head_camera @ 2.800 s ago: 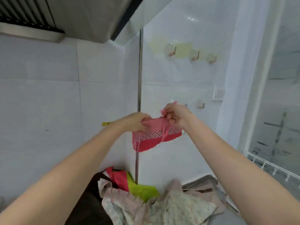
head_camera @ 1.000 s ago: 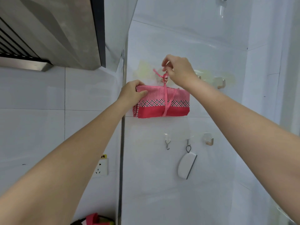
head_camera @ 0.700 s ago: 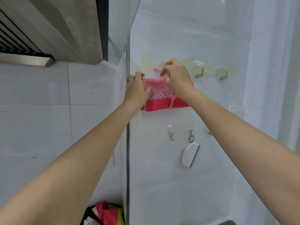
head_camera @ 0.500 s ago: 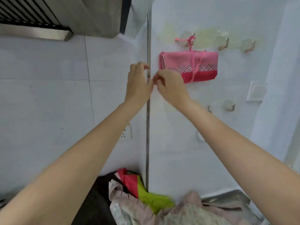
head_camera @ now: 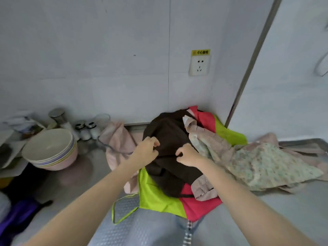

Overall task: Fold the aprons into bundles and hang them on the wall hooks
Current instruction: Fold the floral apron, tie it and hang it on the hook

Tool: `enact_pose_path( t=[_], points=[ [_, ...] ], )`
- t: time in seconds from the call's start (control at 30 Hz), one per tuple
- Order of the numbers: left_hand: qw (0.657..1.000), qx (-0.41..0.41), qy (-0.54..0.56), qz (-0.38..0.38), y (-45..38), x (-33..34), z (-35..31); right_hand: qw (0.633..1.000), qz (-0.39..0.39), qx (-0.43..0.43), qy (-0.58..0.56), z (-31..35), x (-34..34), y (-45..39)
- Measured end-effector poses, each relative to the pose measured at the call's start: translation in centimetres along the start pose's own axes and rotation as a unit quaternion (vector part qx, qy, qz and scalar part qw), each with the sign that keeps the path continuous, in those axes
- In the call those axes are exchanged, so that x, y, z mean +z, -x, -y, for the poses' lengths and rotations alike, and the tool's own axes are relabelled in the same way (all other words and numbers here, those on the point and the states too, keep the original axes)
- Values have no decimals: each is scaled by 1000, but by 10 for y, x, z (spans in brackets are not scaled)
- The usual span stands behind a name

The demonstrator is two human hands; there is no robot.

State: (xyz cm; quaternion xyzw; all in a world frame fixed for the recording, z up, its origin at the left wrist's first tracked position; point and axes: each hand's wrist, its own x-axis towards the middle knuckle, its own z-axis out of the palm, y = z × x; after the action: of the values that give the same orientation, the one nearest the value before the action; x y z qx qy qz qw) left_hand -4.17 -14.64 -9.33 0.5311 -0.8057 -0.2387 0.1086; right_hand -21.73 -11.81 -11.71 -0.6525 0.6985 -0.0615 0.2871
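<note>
The view has dropped from the wall to the steel counter (head_camera: 74, 176) — the pink bundle that hung on a hook half a second ago is out of sight, and both hands, then empty near the wall corner, are down on the apron pile. The left hand (head_camera: 148, 153) and right hand (head_camera: 188, 156) have their fingers curled into the dark brown apron (head_camera: 168, 139), pinching folds of its cloth; it lies on top of the heap, well short of the hooks. Beneath it spread a lime green apron (head_camera: 152, 194) and a red apron (head_camera: 197, 205), with a floral apron (head_camera: 257, 162) to the right and a pale pink cloth (head_camera: 119, 139) to the left. A stack of bowls (head_camera: 51, 150) stands further left, beside what look like small jars — blurred. A wall socket (head_camera: 199, 65) sits above the pile.
</note>
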Motion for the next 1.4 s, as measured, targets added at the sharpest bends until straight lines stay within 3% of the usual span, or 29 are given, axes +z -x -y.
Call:
enact_pose_path(
  t=[0.2, 0.33, 0.47, 0.57, 0.67, 0.73, 0.83, 0.9, 1.03, 1.1, 1.17, 1.2, 1.23, 1.3, 1.33, 1.37, 1.4],
  points=[
    [999, -21, -24, 38, 16, 18, 51, 975, -27, 221, 25, -34, 36, -9],
    [999, -5, -14, 47, 8, 29, 46, 950, -45, 296, 92, -69, 30, -1],
    [998, 7, -17, 62, -5, 42, 17, 961, 3, 250, 115, -95, 31, 5],
    [997, 34, -18, 70, -16, 47, -4, 964, -93, 217, 122, -100, 11, 14],
    [995, 52, -4, 80, -26, 41, -27, 952, -219, 207, 48, -81, -57, 14],
    [988, 38, 92, 116, -31, 29, -53, 938, -299, 173, -20, -46, -132, 10],
    [954, 15, 249, 168, -38, -6, -101, 930, -361, 16, -69, 26, -232, 32],
    [944, 29, 305, 121, -43, -38, -127, 914, -388, -89, -81, 78, -272, 59],
    [922, 46, 378, -67, -35, -117, -139, 857, -470, -209, -24, 145, -320, 105],
    [905, 56, 398, -140, -24, -167, -130, 789, -556, -263, -12, 158, -333, 122],
    [874, 61, 411, -253, -9, -216, -117, 678, -653, -336, -46, 159, -323, 132],
    [865, 60, 393, -306, 2, -240, -109, 664, -661, -348, -32, 157, -306, 132],
    [870, 54, 364, -329, 14, -256, -103, 727, -601, -332, 16, 151, -282, 126],
    [907, 30, 324, -268, 41, -267, -86, 927, -301, -177, 137, 140, -214, 115],
    [916, 15, 326, -234, 49, -267, -75, 964, -199, -112, 134, 131, -190, 107],
    [918, -1, 333, -218, 58, -265, -65, 973, -187, -92, 99, 127, -177, 102],
    [914, -10, 345, -212, 65, -267, -57, 968, -224, -90, 73, 130, -176, 100]
  ],
)
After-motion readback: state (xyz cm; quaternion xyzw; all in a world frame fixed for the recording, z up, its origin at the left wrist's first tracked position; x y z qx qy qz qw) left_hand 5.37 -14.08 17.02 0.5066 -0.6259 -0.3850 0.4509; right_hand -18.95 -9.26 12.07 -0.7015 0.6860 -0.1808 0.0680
